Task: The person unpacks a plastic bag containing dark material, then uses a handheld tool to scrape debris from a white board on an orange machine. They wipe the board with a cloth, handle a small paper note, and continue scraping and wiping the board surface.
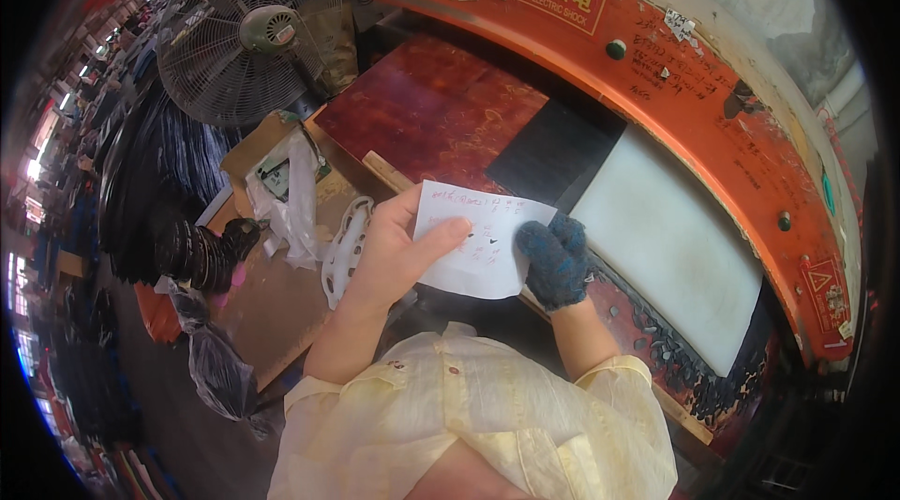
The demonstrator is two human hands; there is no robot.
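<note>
A white sheet of paper (469, 266) with handwritten red notes and small dark marks is held up in front of my chest. Bare, my left hand (398, 242) grips its left edge, thumb laid across the front and fingers behind. On the opposite edge, my right hand (555, 261) wears a dark blue-grey knitted glove and pinches the paper. The fingers behind the sheet are hidden. Beyond the paper lies a dark red board (422, 111) on the machine bed, with a black sheet (553, 149) beside it.
An orange machine beam (647, 41) arches over the bed. A thick white board (670, 247) lies at the right, near small black scraps (670, 355). At left are a large fan (267, 29), a cardboard box (253, 149) with plastic, a white plastic hanger-like piece (345, 256) and stacked black material (141, 163).
</note>
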